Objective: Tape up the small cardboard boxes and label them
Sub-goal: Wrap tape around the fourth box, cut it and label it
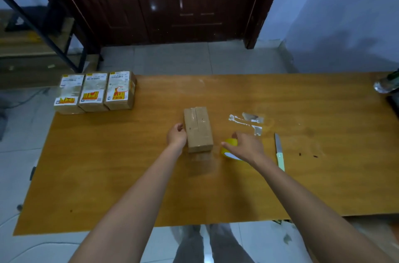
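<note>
A plain brown box (199, 129) is seen lying lengthwise on the table (129, 165), directly between the two hands; its top flaps meet in a seam that is covered by glossy clear tape, and no label is carried on it. The left hand (176, 136) is held just beside the box's left wall with its fingers curled, touching or nearly touching the cardboard — whether the box is actually gripped cannot be told. The right hand (246, 147) is laid over a yellow tape roll (228, 148), which is grasped from above with thumb and fingers spread round it; the roll stands just right of the box, apart from it. Just beyond the right hand, torn white scraps (248, 121) are stuck to the tabletop, and to that hand's right a knife (279, 151) with a pale green handle is laid, its blade pointed away from the person. Far beyond the left hand and off to its left, three labelled boxes (95, 92) are lined up side by side at the table's corner — white and yellow stickers are borne on their tops. Nothing is placed between the hands and the box.
</note>
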`<control>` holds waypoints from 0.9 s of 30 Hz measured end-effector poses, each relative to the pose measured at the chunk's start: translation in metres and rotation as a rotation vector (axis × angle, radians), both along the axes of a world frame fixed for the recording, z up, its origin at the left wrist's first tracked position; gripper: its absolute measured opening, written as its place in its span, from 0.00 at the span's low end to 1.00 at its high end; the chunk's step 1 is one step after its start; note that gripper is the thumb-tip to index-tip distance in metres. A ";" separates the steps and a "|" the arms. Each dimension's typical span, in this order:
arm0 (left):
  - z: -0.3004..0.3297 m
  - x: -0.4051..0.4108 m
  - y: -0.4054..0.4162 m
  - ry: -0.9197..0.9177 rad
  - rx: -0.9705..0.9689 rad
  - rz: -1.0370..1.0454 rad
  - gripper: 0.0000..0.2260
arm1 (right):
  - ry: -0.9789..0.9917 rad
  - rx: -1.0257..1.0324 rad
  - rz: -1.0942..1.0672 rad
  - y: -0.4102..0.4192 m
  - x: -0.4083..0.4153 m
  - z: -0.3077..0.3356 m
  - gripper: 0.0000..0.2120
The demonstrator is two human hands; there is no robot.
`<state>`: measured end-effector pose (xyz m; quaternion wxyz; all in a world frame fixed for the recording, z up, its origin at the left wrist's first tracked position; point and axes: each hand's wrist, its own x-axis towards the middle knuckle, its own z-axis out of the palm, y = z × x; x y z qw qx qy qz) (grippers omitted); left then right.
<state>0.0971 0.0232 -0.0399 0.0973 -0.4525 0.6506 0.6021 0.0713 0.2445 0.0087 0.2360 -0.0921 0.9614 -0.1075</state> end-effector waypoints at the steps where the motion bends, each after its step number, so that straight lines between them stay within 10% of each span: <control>1: -0.002 -0.004 0.002 0.005 -0.007 -0.017 0.12 | -0.031 -0.001 0.011 0.005 0.003 -0.005 0.30; 8: -0.006 -0.014 0.016 0.010 -0.235 -0.201 0.22 | 0.001 -0.139 0.001 0.014 0.006 -0.012 0.28; 22: 0.015 -0.008 0.018 0.243 -0.477 -0.155 0.09 | 0.251 -0.372 0.262 0.022 0.022 -0.025 0.13; 27: 0.009 0.066 0.027 0.370 -0.522 -0.599 0.21 | 0.318 -0.441 0.429 0.018 0.028 -0.011 0.15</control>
